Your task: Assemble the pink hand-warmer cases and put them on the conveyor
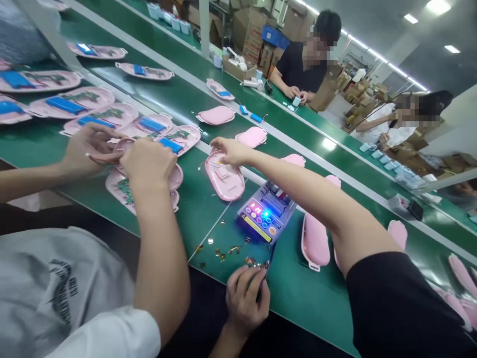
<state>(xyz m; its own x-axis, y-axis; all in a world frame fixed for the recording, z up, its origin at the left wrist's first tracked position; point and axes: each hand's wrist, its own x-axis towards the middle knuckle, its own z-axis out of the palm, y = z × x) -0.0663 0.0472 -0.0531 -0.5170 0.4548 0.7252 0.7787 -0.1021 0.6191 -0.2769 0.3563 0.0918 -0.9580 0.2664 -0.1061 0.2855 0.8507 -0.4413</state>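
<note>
My right hand (pixel 228 151) has its thumb and fingers on the upper end of an open pink shell (pixel 225 180), with thin wires beside it. At the table's front edge is my left hand (pixel 248 296), its fingers curled; whatever it may hold is hidden. Small copper-coloured pieces (pixel 234 248) lie scattered just beyond that hand. Between my hands and a little to the right stands a device (pixel 266 211) with a lit red display and blue lights. My right forearm passes over its far side.
At left, a co-worker's hands (pixel 145 159) hold a pink part over open shells with circuit boards and blue batteries (pixel 66 105). A closed pink case (pixel 316 241) lies right of the device. More shells line the green table (pixel 305 298). Two people sit across.
</note>
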